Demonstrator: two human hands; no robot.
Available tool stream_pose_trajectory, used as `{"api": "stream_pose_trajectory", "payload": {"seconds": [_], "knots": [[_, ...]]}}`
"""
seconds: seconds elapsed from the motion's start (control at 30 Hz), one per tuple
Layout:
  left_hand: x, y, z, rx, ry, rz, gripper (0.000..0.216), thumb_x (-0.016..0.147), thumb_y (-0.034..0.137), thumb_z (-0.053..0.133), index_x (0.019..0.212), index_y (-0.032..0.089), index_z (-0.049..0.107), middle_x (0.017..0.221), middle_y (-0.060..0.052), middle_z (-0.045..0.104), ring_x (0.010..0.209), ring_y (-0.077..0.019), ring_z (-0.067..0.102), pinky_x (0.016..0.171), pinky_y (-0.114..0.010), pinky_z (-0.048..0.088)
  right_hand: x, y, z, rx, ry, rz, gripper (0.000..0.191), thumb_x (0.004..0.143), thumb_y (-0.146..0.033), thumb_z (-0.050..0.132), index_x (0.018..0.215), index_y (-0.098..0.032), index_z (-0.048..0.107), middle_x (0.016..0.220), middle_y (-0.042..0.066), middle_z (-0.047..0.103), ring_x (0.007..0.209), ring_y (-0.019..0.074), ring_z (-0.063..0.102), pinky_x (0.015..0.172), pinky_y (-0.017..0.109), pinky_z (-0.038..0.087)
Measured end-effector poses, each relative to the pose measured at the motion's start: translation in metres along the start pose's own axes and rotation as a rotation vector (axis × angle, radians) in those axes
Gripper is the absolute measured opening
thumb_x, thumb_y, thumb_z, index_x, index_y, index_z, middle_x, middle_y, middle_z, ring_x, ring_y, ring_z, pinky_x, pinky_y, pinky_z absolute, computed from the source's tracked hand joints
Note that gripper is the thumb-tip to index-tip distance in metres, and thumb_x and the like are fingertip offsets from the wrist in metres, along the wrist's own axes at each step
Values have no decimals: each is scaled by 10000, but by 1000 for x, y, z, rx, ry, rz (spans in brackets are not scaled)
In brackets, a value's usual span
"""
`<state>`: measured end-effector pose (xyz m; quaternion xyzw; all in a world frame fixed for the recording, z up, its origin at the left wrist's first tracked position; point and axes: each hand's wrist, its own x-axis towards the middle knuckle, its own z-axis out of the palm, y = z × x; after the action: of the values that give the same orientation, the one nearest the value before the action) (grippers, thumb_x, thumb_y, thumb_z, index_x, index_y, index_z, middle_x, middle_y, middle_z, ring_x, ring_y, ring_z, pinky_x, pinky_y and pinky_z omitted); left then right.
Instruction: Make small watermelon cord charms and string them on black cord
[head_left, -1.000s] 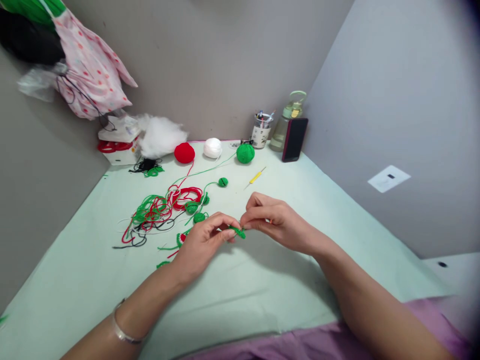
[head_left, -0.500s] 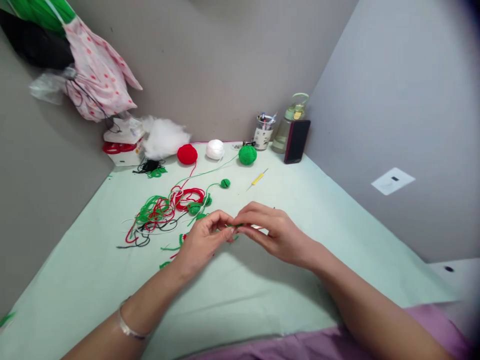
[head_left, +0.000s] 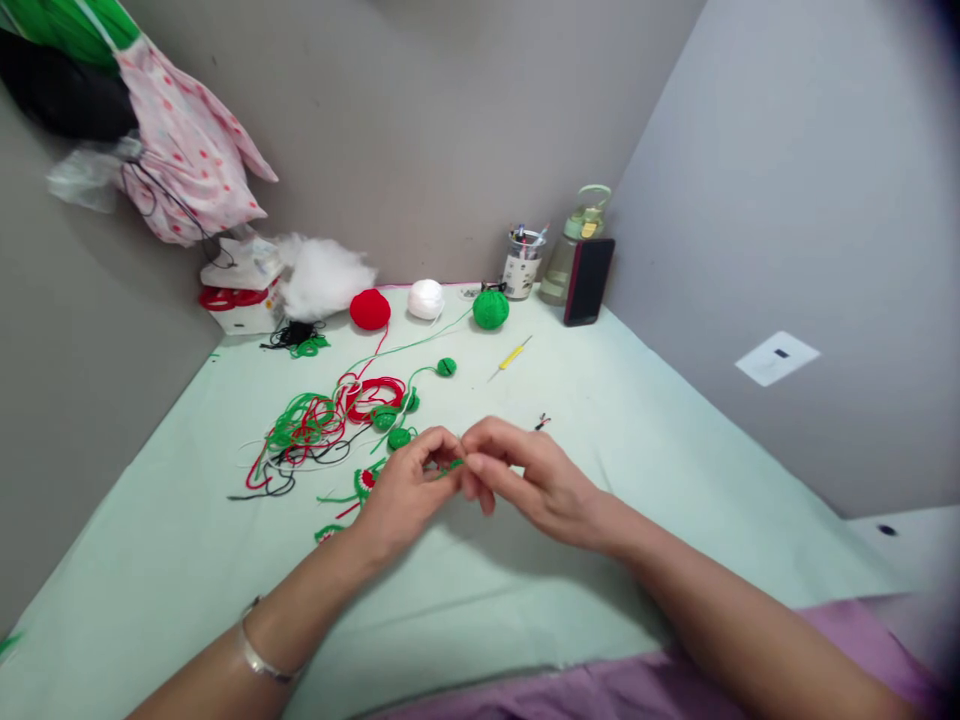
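The left hand (head_left: 412, 490) pinches a small green piece (head_left: 455, 464) between thumb and fingers above the table (head_left: 465, 610), probably to steady it. The thumb and index fingertips of the right hand (head_left: 547, 485) meet at the piece's right end; whether they grip it cannot be determined, as the fingers cover most of it. The red (head_left: 370, 310), white (head_left: 425, 299) and green yarn balls (head_left: 490, 310) stand toward the rear, presumably to avoid the forearms. The yellow-handled tool (head_left: 511, 357) lies beyond the right hand, apparently for easy reach.
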<state>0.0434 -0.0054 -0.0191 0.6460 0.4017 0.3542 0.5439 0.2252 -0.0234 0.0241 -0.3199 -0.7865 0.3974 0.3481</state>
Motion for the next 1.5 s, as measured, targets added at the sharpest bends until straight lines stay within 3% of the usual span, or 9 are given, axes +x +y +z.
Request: {"api": "stream_pose_trajectory", "payload": {"seconds": [0.07, 0.13, 0.23, 0.4, 0.53, 0.73, 1.23, 1.5], "knots": [[0, 1, 0, 74, 34, -4, 91, 792, 263, 615, 775, 185, 571, 790, -2, 575, 769, -163, 531, 713, -278, 421, -1, -2, -7, 318, 41, 113, 110, 1028, -248, 457, 960, -187, 519, 611, -62, 506, 510, 70, 485, 532, 192, 415], [-1, 3, 0, 127, 65, -31, 77, 783, 244, 632, 790, 186, 582, 787, -1, 569, 757, -160, 530, 679, -270, 416, -3, -3, -16, 553, 92, 80, 92, 1007, -274, 522, 962, -194, 527, 583, -90, 430, 447, 53, 406, 471, 179, 371], [-1, 6, -1, 66, 60, -59, 90, 802, 268, 638, 820, 191, 595, 775, -1, 570, 758, -164, 555, 620, -253, 412, -5, -4, -28, 674, 92, 24, 95, 984, -271, 570, 937, -189, 560, 593, -87, 428, 424, 40, 361, 444, 177, 341], [-1, 1, -2, -8, 62, -16, 119, 822, 285, 676, 897, 196, 652, 876, -15, 594, 835, -169, 589, 665, -257, 447, -1, -1, -39, 212, 136, 107, 118, 952, -240, 620, 865, -166, 650, 705, -8, 563, 600, 83, 498, 562, 215, 403], [-2, 0, -2, -7, 38, 55, 114, 866, 288, 653, 947, 210, 671, 952, -25, 602, 913, -179, 583, 787, -291, 459, 3, 6, -40, -175, 135, 23, 116, 930, -178, 624, 860, -173, 717, 834, 31, 556, 748, 119, 542, 624, 228, 438], [-3, 4, -4, 28, 18, 92, 137, 918, 296, 593, 996, 215, 670, 985, -31, 595, 934, -178, 574, 819, -302, 450, 2, 12, -40, -513, 88, -83, 196, 935, -67, 550, 897, -172, 711, 844, 27, 529, 750, 116, 533, 641, 234, 417], [-4, 5, -5, 43, 9, 86, 117, 917, 277, 585, 959, 213, 674, 958, -24, 594, 898, -171, 574, 825, -298, 459, 0, 12, -46, -637, 39, -92, 217, 958, -82, 513, 865, -181, 682, 835, 23, 525, 736, 115, 513, 639, 231, 391], [-6, 9, -5, -21, -47, 61, 124, 910, 263, 581, 907, 203, 689, 952, -33, 626, 899, -175, 613, 837, -296, 484, 0, 13, -46, -414, -42, -23, 196, 955, -113, 542, 894, -194, 709, 845, 24, 524, 748, 117, 541, 661, 233, 443]]}}
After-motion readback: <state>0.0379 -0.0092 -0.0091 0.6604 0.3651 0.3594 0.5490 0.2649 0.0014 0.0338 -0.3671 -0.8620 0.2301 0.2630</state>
